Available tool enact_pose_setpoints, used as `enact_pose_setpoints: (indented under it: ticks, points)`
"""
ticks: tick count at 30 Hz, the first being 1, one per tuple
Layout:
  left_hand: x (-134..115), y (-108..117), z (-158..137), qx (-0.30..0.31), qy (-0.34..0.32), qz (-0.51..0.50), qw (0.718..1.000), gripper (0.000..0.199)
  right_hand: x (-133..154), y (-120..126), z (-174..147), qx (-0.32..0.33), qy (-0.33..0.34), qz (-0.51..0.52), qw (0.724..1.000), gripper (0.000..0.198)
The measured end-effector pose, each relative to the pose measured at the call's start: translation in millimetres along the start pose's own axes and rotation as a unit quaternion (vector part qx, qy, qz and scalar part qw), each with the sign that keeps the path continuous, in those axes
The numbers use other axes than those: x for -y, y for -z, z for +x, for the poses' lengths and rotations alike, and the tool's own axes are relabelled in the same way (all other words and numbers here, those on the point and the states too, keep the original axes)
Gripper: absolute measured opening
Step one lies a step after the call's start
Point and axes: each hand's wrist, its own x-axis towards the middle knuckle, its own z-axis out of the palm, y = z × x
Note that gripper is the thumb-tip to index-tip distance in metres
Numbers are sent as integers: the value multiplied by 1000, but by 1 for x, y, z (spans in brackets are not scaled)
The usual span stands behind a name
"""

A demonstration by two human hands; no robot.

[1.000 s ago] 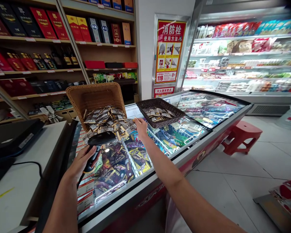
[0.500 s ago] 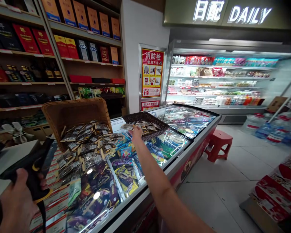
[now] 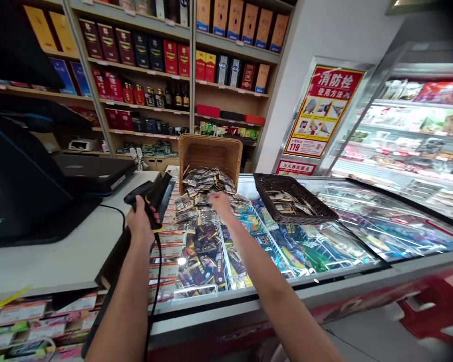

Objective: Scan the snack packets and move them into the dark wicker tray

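Packets (image 3: 207,177) lie heaped inside and in front of the tan wicker basket (image 3: 211,151). Just before that basket, our right hand (image 3: 221,202) reaches over them, fingers curled; we cannot tell whether they pinch one. Left of it, our left hand (image 3: 139,222) wraps around the black scanner (image 3: 139,189). We judge the step in hand to be picking out one packet; the next move seems to call for a fingertip pinch that frees it from its neighbours. Half a second ago, our right hand held a packet at the dark basket (image 3: 300,219), right of the wicker one.
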Motion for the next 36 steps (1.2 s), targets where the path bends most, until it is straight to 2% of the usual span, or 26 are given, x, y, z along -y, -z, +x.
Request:
enact_pose_setpoints:
  ticks: [2,4,7,9,13,15,17,21,24,26,28,32,36]
  points:
    - [4,0,1,-5,-3,-2,1000,47,0,-48,-19,40,17,-197,979,36]
    - [7,-1,1,-7,-5,-3,1000,52,4,-81,-32,48,59,-331,941,45]
    - [9,-2,-1,3,-3,-4,1000,55,14,-102,-42,59,89,-412,905,49]
    - [9,-3,-2,9,-4,-3,1000,55,19,-102,-43,70,85,-399,911,45]
    - [8,-6,-5,21,-17,4,1000,54,27,-73,-39,49,50,-244,967,33]
    - [7,-8,-7,35,-25,13,999,55,28,-46,-36,15,55,-124,991,31]
    - [6,-11,-9,66,-29,20,997,56,26,-12,-33,-16,66,3,998,33]
    - [9,-15,-14,185,-20,52,981,58,14,54,-31,-69,18,171,983,38]
    - [16,-17,-22,309,2,121,943,58,0,85,-25,-101,-26,235,967,34]
    - [19,-19,-29,366,8,163,916,55,-8,95,-20,-115,-42,261,958,31]
    - [21,-21,-36,396,6,192,898,52,-13,99,-16,-132,-46,279,950,29]
    - [20,-24,-41,431,15,221,875,52,-14,103,-13,-149,-52,301,940,25]
    - [20,-25,-36,441,36,241,864,55,-9,110,-14,-151,-70,309,936,23]
